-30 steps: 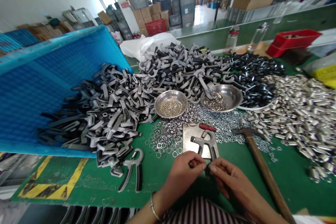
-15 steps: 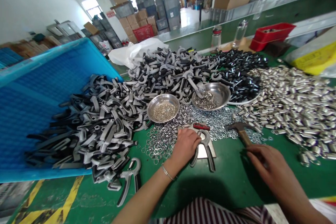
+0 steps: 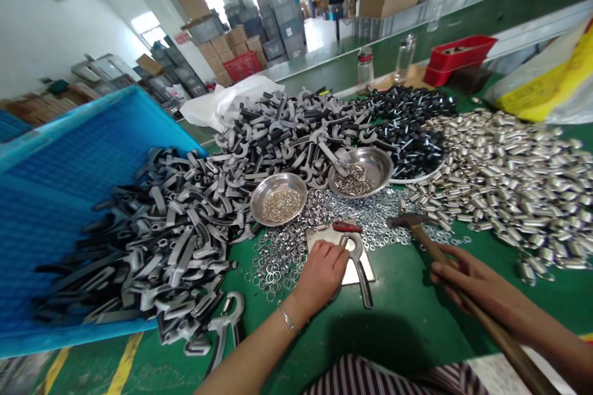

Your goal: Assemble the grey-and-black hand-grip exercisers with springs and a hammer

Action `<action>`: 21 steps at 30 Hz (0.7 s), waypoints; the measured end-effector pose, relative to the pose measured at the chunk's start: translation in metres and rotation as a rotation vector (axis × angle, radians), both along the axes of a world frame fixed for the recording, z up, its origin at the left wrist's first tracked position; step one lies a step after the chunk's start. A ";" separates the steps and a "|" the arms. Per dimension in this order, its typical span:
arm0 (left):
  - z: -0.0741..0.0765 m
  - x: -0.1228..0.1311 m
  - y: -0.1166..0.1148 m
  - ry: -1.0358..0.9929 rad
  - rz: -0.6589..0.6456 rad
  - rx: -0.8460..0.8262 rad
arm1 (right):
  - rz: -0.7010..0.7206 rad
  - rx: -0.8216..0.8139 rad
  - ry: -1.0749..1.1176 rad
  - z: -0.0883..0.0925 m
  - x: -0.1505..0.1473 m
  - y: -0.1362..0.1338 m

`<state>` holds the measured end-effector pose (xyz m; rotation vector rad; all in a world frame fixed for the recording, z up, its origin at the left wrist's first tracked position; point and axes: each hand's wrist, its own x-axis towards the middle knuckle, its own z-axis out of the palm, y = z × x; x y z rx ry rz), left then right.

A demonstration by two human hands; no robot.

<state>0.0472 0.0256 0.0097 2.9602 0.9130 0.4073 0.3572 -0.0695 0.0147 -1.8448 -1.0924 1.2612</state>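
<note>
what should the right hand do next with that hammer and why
Probably swing the hammer head over to the hand grip and tap its joint: the left hand pins the grip on the metal plate, and the right hand grips the handle.

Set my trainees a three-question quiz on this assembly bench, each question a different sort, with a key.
1. True or false: the right hand grips the hammer by its wooden handle.
2. What does the left hand hold down on the metal plate? A) grey grip B) glass bottle C) red tray
3. Fill in: the crate beside the parts pile is ____.
Key: 1 true; 2 A; 3 blue.
</note>
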 end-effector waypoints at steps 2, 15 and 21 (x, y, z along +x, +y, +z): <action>-0.002 -0.006 -0.005 0.024 -0.037 0.034 | -0.026 -0.057 0.128 0.011 0.002 0.001; 0.006 -0.005 -0.010 0.006 0.117 -0.122 | 0.471 0.249 -0.245 0.044 -0.014 -0.022; 0.000 -0.010 -0.014 0.158 -0.028 0.038 | 0.462 0.178 -0.263 0.028 -0.016 -0.025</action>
